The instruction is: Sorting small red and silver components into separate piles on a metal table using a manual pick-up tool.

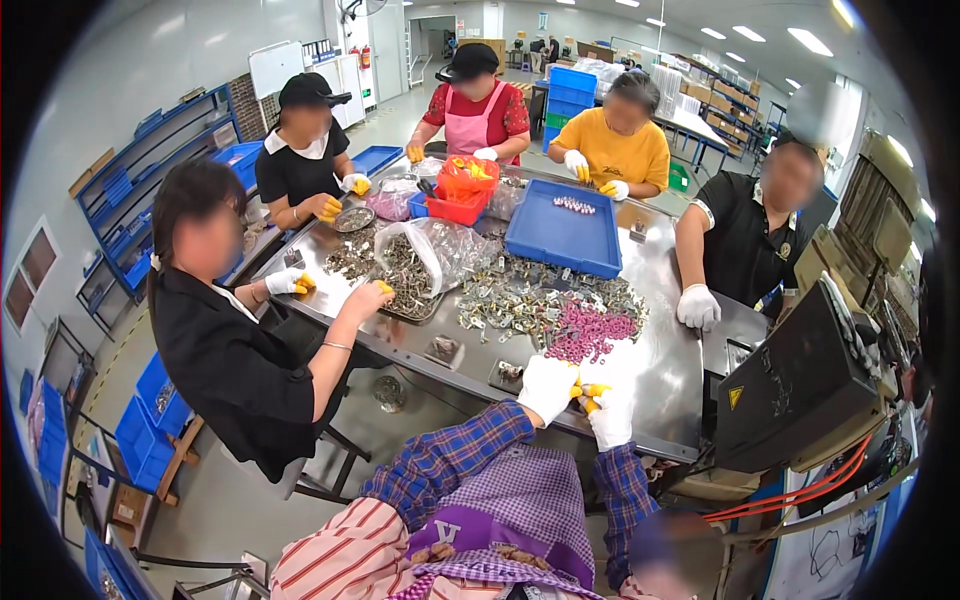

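Note:
Both my hands wear white gloves with yellow fingertips and meet at the near edge of the metal table [660, 390]. My left hand [548, 388] is closed, its fingertips pressed together. Close beside it, my right hand [611, 412] is closed too, the fingertips of both nearly touching. Whatever they hold is too small and hidden to make out. Just beyond them lies a heap of small pink rings [592, 332]. Next to it spreads a pile of small metal parts [500, 300]. A small dish of parts [507, 375] stands left of my left hand.
A blue tray [530, 235] with a few small white-and-pink parts sits behind the pile. Left of it are a clear plastic bag [440, 250] and a red bin [460, 207]. Several co-workers in gloves surround the table. A dark machine box [790, 385] stands at right.

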Tool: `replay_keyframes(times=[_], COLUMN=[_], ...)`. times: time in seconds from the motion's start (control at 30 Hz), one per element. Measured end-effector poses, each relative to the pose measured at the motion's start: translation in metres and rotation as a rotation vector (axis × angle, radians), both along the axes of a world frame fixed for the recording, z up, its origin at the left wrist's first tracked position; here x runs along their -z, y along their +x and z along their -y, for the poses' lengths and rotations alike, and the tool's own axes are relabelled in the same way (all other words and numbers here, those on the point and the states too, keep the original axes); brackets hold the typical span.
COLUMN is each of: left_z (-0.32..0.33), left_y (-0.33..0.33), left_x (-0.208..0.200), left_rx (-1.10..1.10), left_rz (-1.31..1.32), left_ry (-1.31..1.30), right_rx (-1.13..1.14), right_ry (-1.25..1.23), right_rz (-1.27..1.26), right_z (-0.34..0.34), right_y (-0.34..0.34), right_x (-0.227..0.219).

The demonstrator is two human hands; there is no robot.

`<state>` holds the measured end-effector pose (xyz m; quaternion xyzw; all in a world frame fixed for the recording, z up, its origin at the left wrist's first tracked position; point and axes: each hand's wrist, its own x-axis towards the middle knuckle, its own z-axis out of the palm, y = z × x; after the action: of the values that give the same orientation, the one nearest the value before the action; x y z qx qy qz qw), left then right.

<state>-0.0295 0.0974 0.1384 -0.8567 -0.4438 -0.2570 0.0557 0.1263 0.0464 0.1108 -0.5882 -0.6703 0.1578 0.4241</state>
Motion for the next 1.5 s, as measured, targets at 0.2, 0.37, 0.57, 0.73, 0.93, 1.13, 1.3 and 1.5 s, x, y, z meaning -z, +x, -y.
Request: replay_keyframes(times=[0.2,0.37,0.57,0.73,0.93,1.13,1.3,1.5], left_z=[-0.002,0.006,0.002,-0.015,-0.025,-0.012,-0.013,0.002], left_y=[-0.003,-0.005,-0.064,-0.115,-0.146,-0.127,-0.121,-0.094], left_x=[0.012,-0.009,-0.031,0.010,0.041,0.050,0.050,0.044], left_rx=[0.061,0.091,-0.113,-0.638,-0.746,-0.746,-0.769,-0.722], left_rz=[0.132,0.042,0.351,0.363,0.596,0.518,0.433,0.411], left_ry=[0.229,0.118,0.057,0.095,-0.304,-0.228,-0.204,-0.177], right_rx=[0.005,-0.051,-0.030,0.351,0.723,0.894,0.911,0.850], right_ry=[0.185,0.015,-0.084,-0.126,-0.141,-0.219,-0.253,-0.302], right_rz=[0.218,0.342,0.410,0.264,0.496,0.623,0.647,0.600], right_z=[0.009,0.015,0.019,0.025,-0.043,-0.057,-0.059,-0.062], right_y=[-0.009,0.005,0.012,0.093,0.139,0.146,0.145,0.148], right_x=[0.003,-0.005,-0.019,-0.016,0.005,0.009,0.006,0.000])
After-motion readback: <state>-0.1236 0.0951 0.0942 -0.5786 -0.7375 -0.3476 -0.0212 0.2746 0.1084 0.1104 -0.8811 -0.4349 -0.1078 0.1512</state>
